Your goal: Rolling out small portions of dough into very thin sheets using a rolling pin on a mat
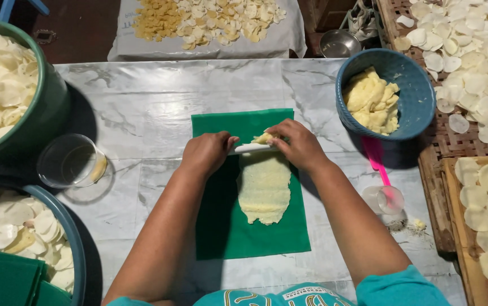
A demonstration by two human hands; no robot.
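Observation:
On the marble table [142, 102] lies a green plastic sheet [227, 226]. A thin, flattened strip of pale yellow dough [264, 190] is spread on it. Both my hands grip a white rolling pin [249, 148] lying across the far end of the dough. My left hand [205, 153] holds its left end, my right hand [300, 144] holds its right end. A small lump of dough [262, 137] sits just beyond the pin.
A blue basket [419, 90] of yellow dough stands at the right. A pink-handled clear scoop [382, 195] lies below it. A clear glass [68, 161], a green bowl [51, 107] and a blue bowl [71, 238] of white discs stand left. Drying racks [442, 147] with discs flank the right.

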